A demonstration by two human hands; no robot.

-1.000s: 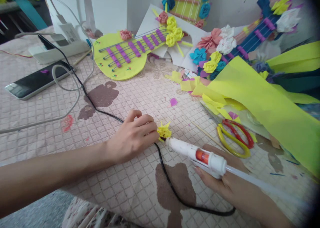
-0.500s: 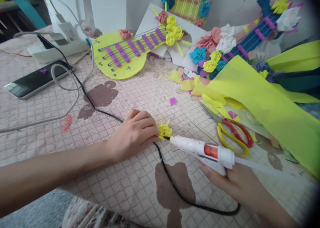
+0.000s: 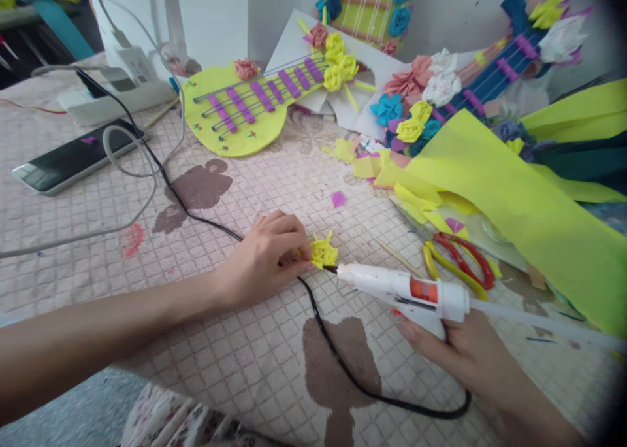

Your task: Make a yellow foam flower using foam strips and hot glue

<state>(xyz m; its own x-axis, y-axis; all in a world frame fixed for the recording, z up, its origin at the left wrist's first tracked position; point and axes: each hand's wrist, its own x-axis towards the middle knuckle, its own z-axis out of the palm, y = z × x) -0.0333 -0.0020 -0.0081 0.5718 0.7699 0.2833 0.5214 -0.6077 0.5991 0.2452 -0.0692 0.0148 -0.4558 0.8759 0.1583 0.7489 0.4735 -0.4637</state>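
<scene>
Between the fingertips of my left hand (image 3: pixel 274 249) is a small yellow paper flower (image 3: pixel 323 249), held just above the tablecloth or resting on it; I cannot tell which. My right hand (image 3: pixel 453 342) is wrapped round the handle of a white glue gun (image 3: pixel 392 287), its fingers partly hidden behind it. The dark nozzle points left and meets the flower's lower edge. A pale glue stick (image 3: pixel 533 321) sticks out of the gun's rear. The black cord (image 3: pixel 337 349) loops beneath the gun and passes under my left hand.
Scissors with red and yellow handles (image 3: pixel 460 261) lie right of the flower, near a thin wooden stick (image 3: pixel 396 254). Yellow paper (image 3: pixel 519 205) covers the right side. A yellow paper guitar (image 3: pixel 235 120) lies behind. At left are a phone (image 3: pixel 73 156) and a power strip (image 3: pixel 117 100).
The glue gun and my right hand have shifted slightly right. My left fingers have changed their pose a little at the flower, and the flower appears slightly turned.
</scene>
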